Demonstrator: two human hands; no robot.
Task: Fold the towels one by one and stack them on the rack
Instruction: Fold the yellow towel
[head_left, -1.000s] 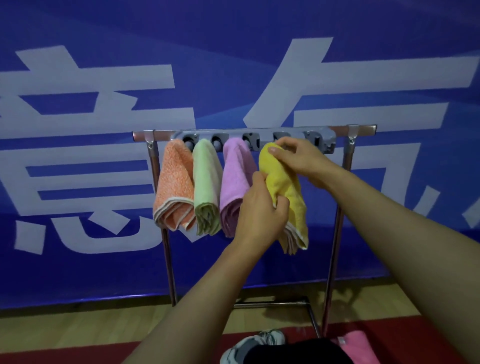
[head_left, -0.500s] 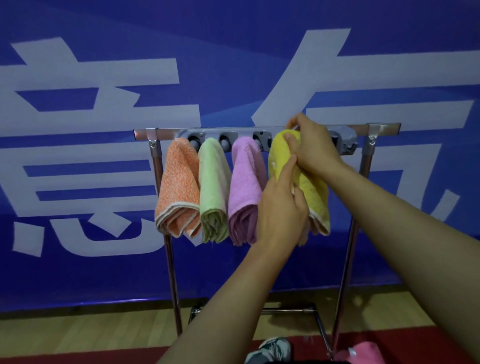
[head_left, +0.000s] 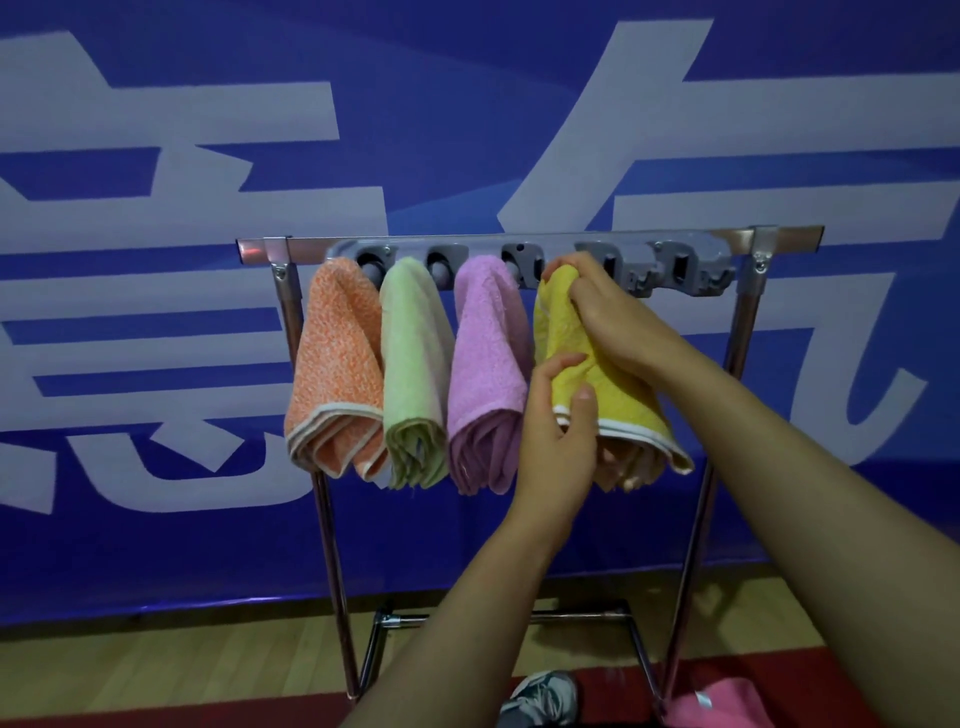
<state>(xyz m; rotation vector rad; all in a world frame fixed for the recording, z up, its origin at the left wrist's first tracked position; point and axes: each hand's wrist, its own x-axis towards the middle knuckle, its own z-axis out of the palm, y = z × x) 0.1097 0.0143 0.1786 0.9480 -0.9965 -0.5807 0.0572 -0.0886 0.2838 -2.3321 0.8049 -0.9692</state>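
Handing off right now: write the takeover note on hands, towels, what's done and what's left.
Right hand: grips the top of the yellow towel at the holder on the rack.
Left hand: pinches the yellow towel's lower left edge.
Done: orange towel, green towel and purple towel hang folded, side by side.
Left: seat the yellow towel and let go. Something pink lies on the floor by the rack's foot; cannot tell whether it is a towel.

I am facing a speckled orange towel with a white hem, a pale green towel, a pink towel and a yellow towel edged in white, all showing bright against a blue banner bearing large white characters.
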